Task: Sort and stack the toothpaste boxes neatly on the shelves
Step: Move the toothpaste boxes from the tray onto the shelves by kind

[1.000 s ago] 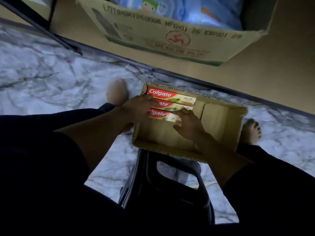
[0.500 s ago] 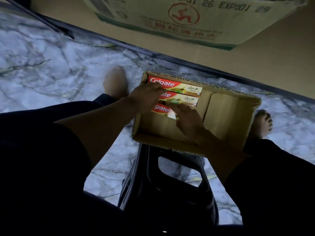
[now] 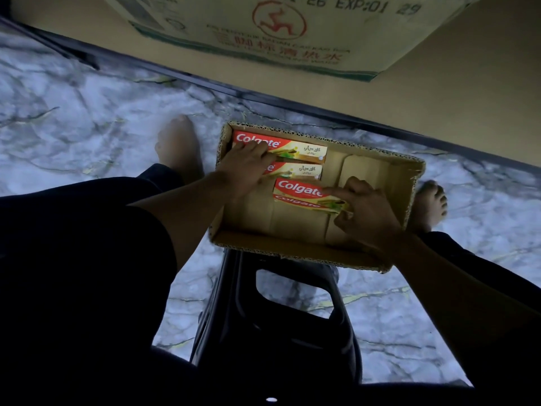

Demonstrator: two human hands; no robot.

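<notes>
An open shallow cardboard carton lies on the floor between my feet. Two red and yellow Colgate toothpaste boxes lie side by side against its far left wall: the far box and the second box. My left hand rests flat across their red ends, fingers spread. A third Colgate box is tilted up off the carton floor, and my right hand grips its right end between thumb and fingers. The right half of the carton holds nothing.
A dark plastic stool stands under me on the marble floor. A tan shelf board with a dark front rail runs across the top, bearing a large printed cardboard box. My bare feet flank the carton.
My right hand has pulled the nearest Colgate box away from the other two, rightward and up off the carton floor. My left hand has slid onto the two remaining boxes. The view tipped down.
</notes>
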